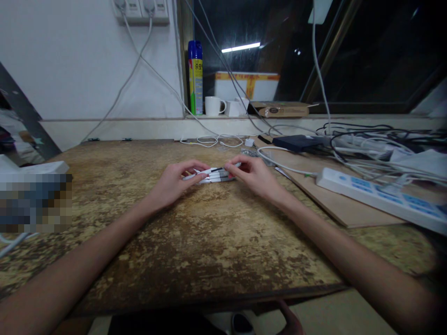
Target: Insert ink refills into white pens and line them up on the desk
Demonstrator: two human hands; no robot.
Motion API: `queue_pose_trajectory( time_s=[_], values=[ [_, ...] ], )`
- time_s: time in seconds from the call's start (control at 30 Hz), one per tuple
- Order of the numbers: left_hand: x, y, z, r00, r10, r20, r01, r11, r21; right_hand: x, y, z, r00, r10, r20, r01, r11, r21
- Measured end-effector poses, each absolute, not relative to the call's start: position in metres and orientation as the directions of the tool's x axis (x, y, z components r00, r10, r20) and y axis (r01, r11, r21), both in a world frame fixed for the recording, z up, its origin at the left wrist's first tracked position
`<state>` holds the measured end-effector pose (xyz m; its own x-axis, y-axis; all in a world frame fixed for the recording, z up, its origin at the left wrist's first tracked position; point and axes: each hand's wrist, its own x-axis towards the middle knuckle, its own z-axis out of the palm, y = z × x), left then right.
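Note:
Several white-and-grey pens point(217, 176) lie side by side in a bundle on the worn brown table point(195, 232). My left hand point(176, 179) pinches the bundle's left end with its fingers curled. My right hand point(252, 173) grips the right end, fingers bent over the pens. One pen with a dark tip lies slanted across the top of the bundle between both hands.
A white power strip point(377, 195) rests on a wooden board point(335, 204) at the right amid tangled cables point(366, 139). On the window sill stand a spray can point(195, 77), a white mug point(213, 106) and a cardboard box point(282, 110). A blurred patch sits at the left edge.

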<state>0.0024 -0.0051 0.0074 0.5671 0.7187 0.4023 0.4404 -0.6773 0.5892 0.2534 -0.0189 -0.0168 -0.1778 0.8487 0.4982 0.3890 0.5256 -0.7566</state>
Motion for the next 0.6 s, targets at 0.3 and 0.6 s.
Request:
queue_pose_trajectory(
  time_s=[0.3,0.6],
  values=[
    [0.0024,-0.0034,0.0048,0.566,0.717,0.408,0.437,-0.68,0.589,0.2511,-0.0184,-0.0182,-0.176,0.882,0.437,0.337,0.471,-0.815],
    [0.0018,-0.0028,0.0072,0.538,0.733,0.416,0.476,-0.672,0.567,0.2591,-0.0126,-0.0154,0.021,0.89,0.455,0.237,0.437,-0.868]
  ],
)
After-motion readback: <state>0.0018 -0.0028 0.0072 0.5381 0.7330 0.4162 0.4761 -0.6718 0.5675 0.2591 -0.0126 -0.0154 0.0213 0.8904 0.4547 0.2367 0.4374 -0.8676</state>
